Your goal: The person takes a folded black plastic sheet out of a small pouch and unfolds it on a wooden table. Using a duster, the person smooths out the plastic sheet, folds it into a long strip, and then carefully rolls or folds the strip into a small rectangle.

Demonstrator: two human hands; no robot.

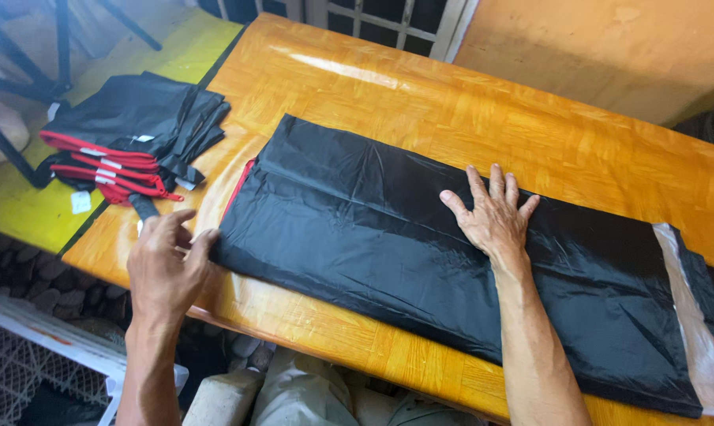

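A long black shiny fabric piece (pixel 357 229) lies flat across the glossy wooden table (pixel 420 102), with a thin red trim at its left end and a clear plastic strip (pixel 692 315) near its right end. My left hand (pixel 166 264) pinches the fabric's near left corner with thumb and fingers. My right hand (pixel 495 213) presses flat on the fabric's middle, fingers spread.
A stack of folded black pieces with red edging (pixel 132 146) rests at the table's far left, partly over a yellow-green surface (pixel 25 209). Dark metal legs (pixel 25 71) stand behind it. Stones and a white wire crate (pixel 25 355) lie below the near edge.
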